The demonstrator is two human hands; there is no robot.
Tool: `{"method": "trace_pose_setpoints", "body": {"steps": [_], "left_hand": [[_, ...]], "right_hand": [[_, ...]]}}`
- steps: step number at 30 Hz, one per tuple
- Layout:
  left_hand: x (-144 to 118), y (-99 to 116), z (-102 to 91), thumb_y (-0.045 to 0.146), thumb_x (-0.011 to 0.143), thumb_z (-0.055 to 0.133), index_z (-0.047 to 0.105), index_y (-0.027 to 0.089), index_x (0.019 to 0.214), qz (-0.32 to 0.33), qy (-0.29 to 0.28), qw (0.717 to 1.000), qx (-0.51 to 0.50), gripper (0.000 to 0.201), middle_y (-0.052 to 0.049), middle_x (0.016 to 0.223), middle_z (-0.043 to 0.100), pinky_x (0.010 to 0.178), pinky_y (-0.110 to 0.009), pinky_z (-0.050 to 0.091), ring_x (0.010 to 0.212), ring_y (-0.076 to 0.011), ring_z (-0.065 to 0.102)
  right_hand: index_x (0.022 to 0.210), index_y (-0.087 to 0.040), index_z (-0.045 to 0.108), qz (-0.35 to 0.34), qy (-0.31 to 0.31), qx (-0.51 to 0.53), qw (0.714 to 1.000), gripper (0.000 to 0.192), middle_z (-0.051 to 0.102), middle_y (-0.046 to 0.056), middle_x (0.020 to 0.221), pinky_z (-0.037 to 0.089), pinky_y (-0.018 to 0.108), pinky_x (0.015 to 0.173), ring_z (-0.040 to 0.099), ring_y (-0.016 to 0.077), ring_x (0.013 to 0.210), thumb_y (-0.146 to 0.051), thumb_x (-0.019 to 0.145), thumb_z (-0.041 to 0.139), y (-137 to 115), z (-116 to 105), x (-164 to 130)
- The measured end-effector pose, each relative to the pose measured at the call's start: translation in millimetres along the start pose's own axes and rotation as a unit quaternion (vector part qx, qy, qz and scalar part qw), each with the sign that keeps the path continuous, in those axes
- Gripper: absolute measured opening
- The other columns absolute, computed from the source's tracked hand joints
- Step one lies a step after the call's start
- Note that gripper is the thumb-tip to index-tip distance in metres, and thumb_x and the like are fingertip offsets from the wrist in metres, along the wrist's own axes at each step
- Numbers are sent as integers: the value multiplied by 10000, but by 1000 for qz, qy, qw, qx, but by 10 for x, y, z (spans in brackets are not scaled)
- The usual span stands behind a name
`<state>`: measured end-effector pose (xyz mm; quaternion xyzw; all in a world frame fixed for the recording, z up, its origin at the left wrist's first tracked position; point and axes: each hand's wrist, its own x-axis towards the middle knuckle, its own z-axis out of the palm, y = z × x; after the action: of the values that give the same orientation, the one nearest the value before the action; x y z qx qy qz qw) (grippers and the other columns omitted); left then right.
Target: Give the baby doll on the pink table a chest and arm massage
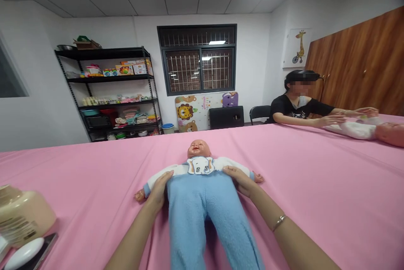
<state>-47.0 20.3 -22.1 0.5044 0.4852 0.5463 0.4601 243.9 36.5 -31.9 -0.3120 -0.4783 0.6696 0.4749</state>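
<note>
A baby doll (199, 148) lies on its back on the pink-covered table, its head pointing away from me. It wears a white top with blue cuffs, an elephant-face patch (200, 166) on the chest and fluffy blue trousers (202, 190) pulled up to that patch. My left hand (161, 185) grips the waist of the trousers at the doll's left-hand side in view, thumb on top. On the opposite side my right hand (239, 178) grips the waistband in the same way. The fingers of both hands are partly hidden beside the doll. Both doll arms stretch outward.
At the near left stand a beige bottle (28, 215) and a white rounded object (27, 253) on a dark flat item. Across the table at right, a person (298, 101) in a headset handles another doll (360, 130). Behind are a loaded black shelf (110, 78) and a chair (260, 112).
</note>
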Motion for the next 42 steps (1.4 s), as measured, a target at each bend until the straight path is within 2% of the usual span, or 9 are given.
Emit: {"method": "trace_pose_setpoints", "body": {"steps": [7,11,15,21,25,28,34,39,42], "left_hand": [[-67,19,51,543,720,557,616,135,716,8,-99,984,149,412,-28,729,640,749,-337,433,765,-210,572],[-86,40,110,466,764,545,638,146,958,23,-75,997,-10,386,-50,1001,668,911,-322,405,1013,-215,555],[-39,-16,100,434,743,568,626,145,1030,16,-10,997,-80,413,-51,1142,630,1026,-313,329,1150,-218,490],[-41,-61,97,421,717,569,654,127,944,-9,34,999,6,381,-67,1135,635,1030,-343,336,1132,-247,510],[-35,-58,113,422,705,580,661,143,887,-1,16,1000,8,343,-61,1099,651,1012,-321,347,1100,-231,527],[1,-47,79,420,697,581,643,152,883,19,13,1000,-4,332,-50,1037,663,990,-312,348,1058,-214,537],[-77,82,-2,525,730,503,524,166,605,44,-64,965,251,381,6,628,543,644,-298,394,654,-174,502],[-139,105,-41,457,787,451,582,169,739,76,-212,916,333,320,-20,779,594,702,-294,396,735,-184,512],[-90,22,-96,407,786,453,584,173,708,106,-130,893,418,280,-47,809,616,792,-336,388,819,-221,540]], "right_hand": [[732,-189,474,-41,14,-38,998,381,482,-53,674,320,223,573,438,80,601,-268,504,768,-13,4,-1],[705,-175,495,-138,40,-247,958,261,455,-44,667,322,239,608,413,99,641,-238,539,687,-32,63,43],[795,-176,534,-138,68,-313,937,274,387,-68,586,297,236,562,362,89,567,-244,561,659,-22,54,60],[803,-173,526,-40,-8,-167,985,346,528,-21,709,331,234,583,457,99,626,-374,594,714,-88,83,-45],[868,-196,513,-57,45,-2,997,425,541,-11,764,360,231,600,478,102,646,-398,567,734,-94,107,-44],[890,-194,518,-62,56,-87,993,478,546,-6,779,351,230,596,477,110,663,-427,540,745,-19,46,4],[508,-171,413,3,-24,-390,920,484,322,-57,486,160,243,480,233,58,484,-598,630,604,79,-164,57],[526,-167,481,-95,100,-435,890,443,383,-36,501,215,249,494,304,83,508,-580,631,602,94,-190,94],[504,-170,512,-113,175,-494,844,475,429,-11,500,284,279,548,365,119,537,-624,614,595,156,-171,130]]}}
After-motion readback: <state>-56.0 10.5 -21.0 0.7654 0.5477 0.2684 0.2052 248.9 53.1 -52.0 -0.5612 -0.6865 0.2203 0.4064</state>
